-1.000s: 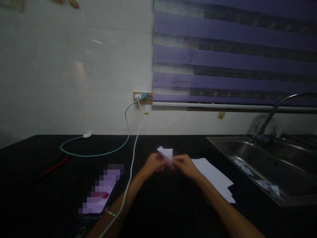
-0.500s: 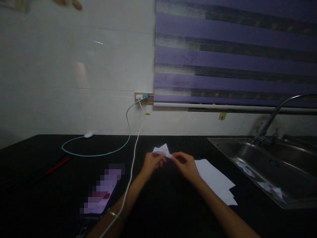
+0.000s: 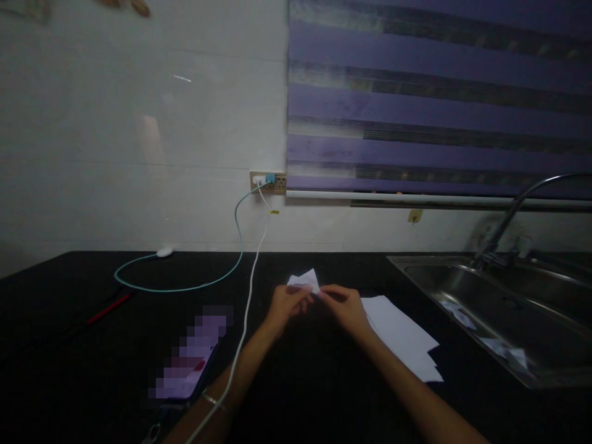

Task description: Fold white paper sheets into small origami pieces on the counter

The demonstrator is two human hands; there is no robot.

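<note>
A small folded piece of white paper [image 3: 309,279] with pointed corners is held up above the dark countertop. My left hand [image 3: 287,305] pinches it from the left, thumb on top and fingers curled beneath. On the other side, my right hand [image 3: 345,305] grips the paper's right edge between thumb and fingertips. Flat white paper sheets [image 3: 400,336], loosely stacked, lie on the counter beside my right forearm. The exact folds are too small and dim to make out.
A steel sink [image 3: 462,277] with a curved faucet [image 3: 513,209] is at the right; white paper pieces [image 3: 494,347] lie along its near edge. A phone [image 3: 194,361] rests at the left. A white cable [image 3: 252,277] crosses my left forearm. Behind are a teal cable [image 3: 180,290] and a red stick-like item [image 3: 110,308].
My right fingertips have shifted slightly left along the paper, and its raised corner stands a little more to the right. Otherwise the scene is nearly the same.
</note>
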